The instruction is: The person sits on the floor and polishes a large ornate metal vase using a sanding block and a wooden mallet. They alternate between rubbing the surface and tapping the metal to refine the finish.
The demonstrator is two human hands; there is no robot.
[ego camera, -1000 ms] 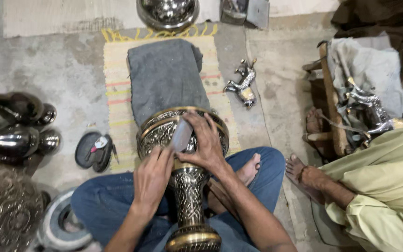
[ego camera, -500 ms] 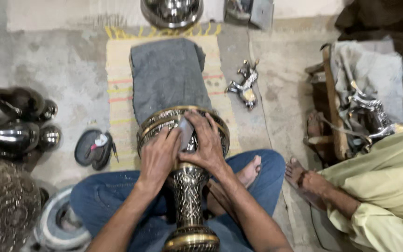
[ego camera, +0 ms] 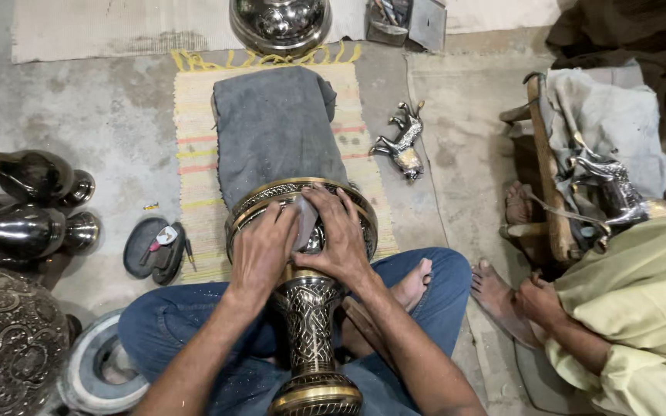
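Floor: bare concrete, striped mat (ego camera: 194,146) under a grey cushion (ego camera: 275,131).
Vase: engraved brass vase (ego camera: 310,323) lying across the lap, bowl on the cushion.
Left hand (ego camera: 260,250): fingers together, pressed on the bowl.
Right hand (ego camera: 341,239): pressing a small grey pad (ego camera: 304,223) there.
Around: metal horse figurine (ego camera: 402,142) right, dark vases (ego camera: 28,204) left, another person's yellow sleeve (ego camera: 634,308).

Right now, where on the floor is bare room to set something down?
Bare concrete lies left of the striped mat, above the dark vases. More lies between the mat and the wooden stand, past the small metal horse. It is crowded near both hands on the brass vase, and at the lower left.
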